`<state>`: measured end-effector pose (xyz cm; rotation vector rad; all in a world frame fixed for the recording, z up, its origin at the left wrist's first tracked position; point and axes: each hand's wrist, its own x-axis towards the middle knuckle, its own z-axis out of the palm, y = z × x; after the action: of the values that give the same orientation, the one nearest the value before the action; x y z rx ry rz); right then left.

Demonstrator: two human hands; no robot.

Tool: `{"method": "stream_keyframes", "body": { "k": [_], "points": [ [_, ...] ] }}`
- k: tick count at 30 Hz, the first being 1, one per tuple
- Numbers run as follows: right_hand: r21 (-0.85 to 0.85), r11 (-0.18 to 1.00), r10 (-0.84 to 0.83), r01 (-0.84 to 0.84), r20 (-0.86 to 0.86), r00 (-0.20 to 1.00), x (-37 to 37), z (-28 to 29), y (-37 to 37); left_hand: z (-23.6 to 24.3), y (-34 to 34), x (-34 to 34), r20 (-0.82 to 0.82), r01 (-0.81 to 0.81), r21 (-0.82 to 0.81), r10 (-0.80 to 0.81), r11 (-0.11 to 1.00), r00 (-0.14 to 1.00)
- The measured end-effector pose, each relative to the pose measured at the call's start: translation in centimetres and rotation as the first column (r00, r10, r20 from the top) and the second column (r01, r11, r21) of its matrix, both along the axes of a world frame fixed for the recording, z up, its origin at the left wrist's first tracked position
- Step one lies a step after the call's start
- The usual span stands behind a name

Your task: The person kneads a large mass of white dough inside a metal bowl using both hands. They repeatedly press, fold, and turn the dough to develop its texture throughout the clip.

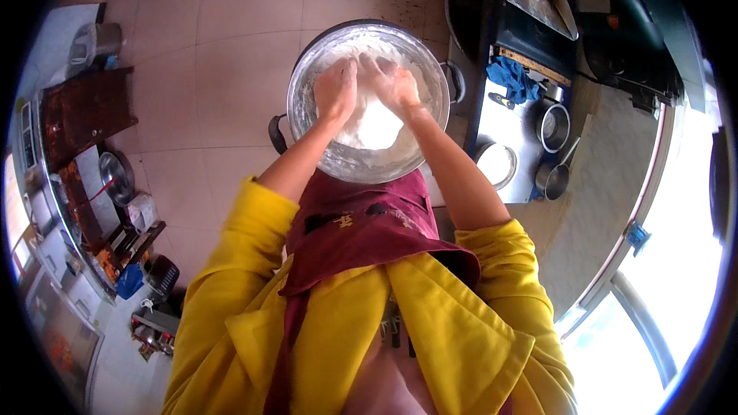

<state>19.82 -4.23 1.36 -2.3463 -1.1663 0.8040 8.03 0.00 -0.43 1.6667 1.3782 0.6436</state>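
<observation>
A large steel basin [307,77] with two black handles stands in front of me, its walls smeared with flour. Inside lies a white lump of dough [375,124]. My left hand [336,90] and my right hand [394,82] are both dusted with flour and press down into the dough side by side, fingers curled into it. My yellow sleeves are pushed up above the elbows, and a dark red apron hangs below the basin.
A counter on the right holds a blue cloth [513,78], a small steel pot [554,127], a steel cup [552,180] and a white-filled bowl [496,163]. A dark stove area [538,23] lies beyond. On the left stand shelves with a steel bowl [117,177]. Tiled floor lies around.
</observation>
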Motion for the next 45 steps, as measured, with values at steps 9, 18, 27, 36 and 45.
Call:
{"method": "stream_keyframes", "body": {
  "k": [9,18,27,36,45],
  "points": [
    [0.239,0.965,0.003,-0.108,0.403,0.915,-4.9,1.1,-8.3,4.2,-8.4,-1.5,-0.202,0.057,0.306,0.006,0.950,0.979],
    [0.317,0.947,-0.084,-0.055,0.409,0.909,-4.0,-2.1,-7.6,0.7,-7.0,-1.5,-0.097,0.137,0.353,-0.109,0.925,0.989],
    [0.235,0.971,-0.014,-0.044,0.240,0.971,-0.9,-3.2,-2.9,-1.6,-2.0,0.4,-0.117,0.154,0.243,-0.128,0.958,0.985],
    [-0.141,0.990,0.024,0.020,0.300,0.953,1.1,-5.2,0.3,-3.5,1.0,2.4,-0.230,0.119,0.154,-0.082,0.981,0.970],
    [-0.287,0.773,0.626,-0.565,0.202,0.754,1.1,1.4,-1.1,5.4,-1.0,0.2,-0.042,0.180,-0.293,-0.200,0.939,0.979]
  ]
}}
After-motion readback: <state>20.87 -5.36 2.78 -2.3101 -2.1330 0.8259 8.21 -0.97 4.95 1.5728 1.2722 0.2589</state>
